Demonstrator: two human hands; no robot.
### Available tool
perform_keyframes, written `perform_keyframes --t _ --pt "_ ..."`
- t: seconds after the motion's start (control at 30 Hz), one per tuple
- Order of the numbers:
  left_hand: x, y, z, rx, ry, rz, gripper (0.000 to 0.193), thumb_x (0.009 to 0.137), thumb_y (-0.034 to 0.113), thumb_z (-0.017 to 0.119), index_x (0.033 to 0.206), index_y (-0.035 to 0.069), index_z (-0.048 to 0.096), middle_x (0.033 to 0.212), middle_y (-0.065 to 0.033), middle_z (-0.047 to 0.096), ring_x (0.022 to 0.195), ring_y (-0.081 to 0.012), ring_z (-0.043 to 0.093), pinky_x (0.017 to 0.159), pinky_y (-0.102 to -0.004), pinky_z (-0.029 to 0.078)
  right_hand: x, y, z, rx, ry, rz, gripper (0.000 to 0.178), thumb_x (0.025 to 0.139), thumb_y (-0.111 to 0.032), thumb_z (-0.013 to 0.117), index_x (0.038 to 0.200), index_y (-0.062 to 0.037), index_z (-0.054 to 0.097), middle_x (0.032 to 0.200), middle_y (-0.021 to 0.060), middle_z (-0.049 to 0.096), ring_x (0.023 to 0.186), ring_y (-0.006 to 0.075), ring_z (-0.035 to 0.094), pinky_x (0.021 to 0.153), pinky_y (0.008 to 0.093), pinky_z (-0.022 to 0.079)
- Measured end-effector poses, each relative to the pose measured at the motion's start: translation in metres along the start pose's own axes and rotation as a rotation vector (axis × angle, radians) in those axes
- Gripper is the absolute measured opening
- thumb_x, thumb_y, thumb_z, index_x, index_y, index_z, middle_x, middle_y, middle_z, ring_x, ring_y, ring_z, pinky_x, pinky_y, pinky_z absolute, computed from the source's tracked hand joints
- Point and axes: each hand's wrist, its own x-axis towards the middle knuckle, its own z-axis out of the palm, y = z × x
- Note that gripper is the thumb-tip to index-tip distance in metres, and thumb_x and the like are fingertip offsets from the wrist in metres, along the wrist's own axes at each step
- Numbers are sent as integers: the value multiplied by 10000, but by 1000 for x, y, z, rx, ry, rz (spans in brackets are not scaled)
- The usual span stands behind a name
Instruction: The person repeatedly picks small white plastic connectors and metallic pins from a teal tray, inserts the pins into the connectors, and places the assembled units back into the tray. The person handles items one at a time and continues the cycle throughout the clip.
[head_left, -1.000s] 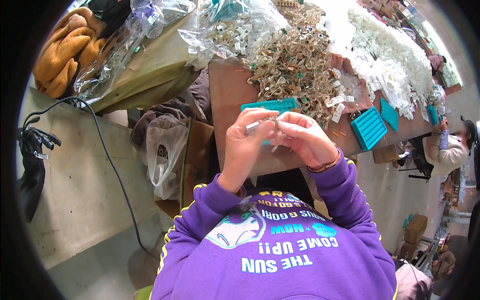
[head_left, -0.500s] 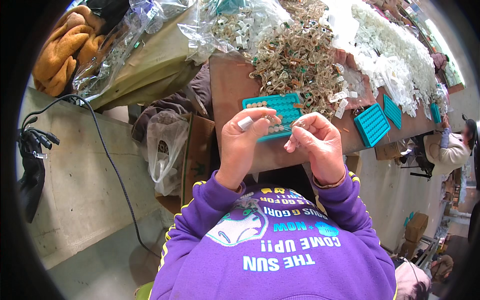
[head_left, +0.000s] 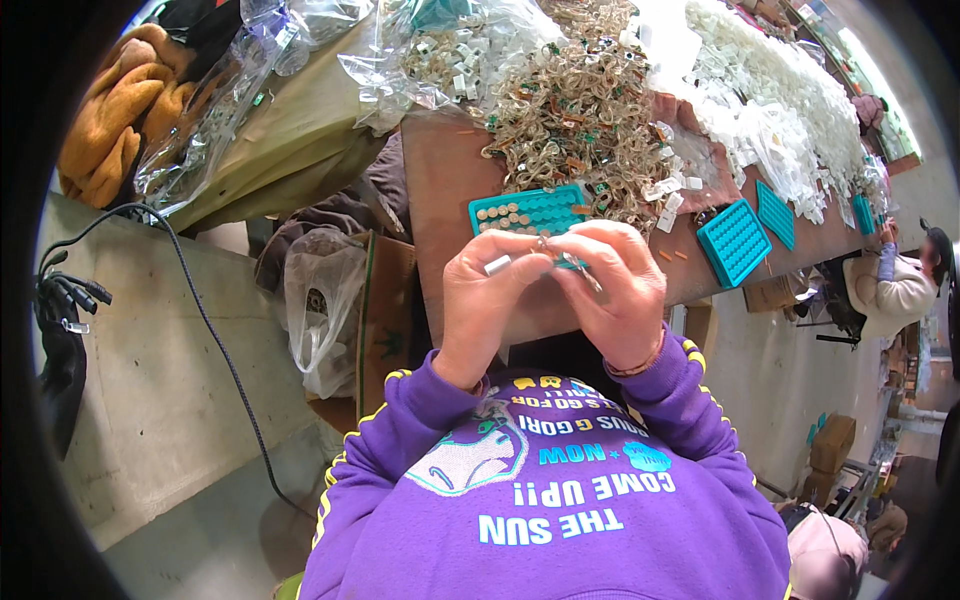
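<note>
My left hand [head_left: 480, 300] is closed in a pinch, with a small white rectangular block [head_left: 497, 265] sticking out between thumb and fingers. Its fingertips meet those of my right hand [head_left: 615, 295] in front of my chest. The right fingers are also closed, on a thin clear wire piece [head_left: 592, 280] whose far part they cover. Just beyond the hands lies a teal tray [head_left: 555, 200] with rows of wells. Round beige discs [head_left: 503, 214] fill some wells on its left side. My fingers hide part of the tray's near edge.
A heap of coiled clear wires [head_left: 570, 110] covers the table behind the tray. White pieces [head_left: 790, 110] are piled to the right, near another teal tray [head_left: 733, 243]. A cardboard box [head_left: 385, 310] with a plastic bag [head_left: 322, 300] stands left. A co-worker [head_left: 895, 300] sits far right.
My hands have come together and their fingertips now meet. The right hand has turned and moved left. The view has shifted slightly, and more discs in the tray show.
</note>
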Motion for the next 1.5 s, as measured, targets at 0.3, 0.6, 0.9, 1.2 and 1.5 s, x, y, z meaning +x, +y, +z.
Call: perform_keyframes --t 0.3,0.6,0.9,1.2,1.5 --pt "-4 -3 3 -161 -12 -184 198 900 77 651 1079 6 602 1028 -74 652 928 -115 610 823 -246 486 -7 6 6 29 58 0 203 722 42 717 904 -40 679 866 75 627 746 243 642 674 318 526" --pt "-7 10 -4 -430 -91 -382 402 946 71 552 1322 -23 445 1268 -118 547 1158 -183 541 994 -303 447 -9 14 -3 1101 -154 794 176 876 -36 675 1037 17 629 885 58 677 747 72 627 649 201 498" --pt "-10 4 -11 13 27 -125 264 845 -14 665 1103 6 612 989 -28 663 913 -90 617 830 -234 487 -8 9 1 1234 -283 1007 196 877 -126 692 1012 9 647 862 19 656 732 62 595 660 204 465" --pt "-9 6 -15 -45 -25 -139 200 795 -50 698 942 36 594 866 -33 676 822 -84 630 752 -224 502 -6 4 2 1033 -280 951 145 871 -104 689 934 25 674 817 42 679 700 71 605 636 203 474" --pt "-8 21 -25 -11 -269 -282 185 768 -33 741 885 27 612 880 -31 672 849 -85 629 765 -235 509 0 17 -11 1152 -551 901 87 825 -45 726 878 11 687 813 29 678 741 68 611 679 200 488"
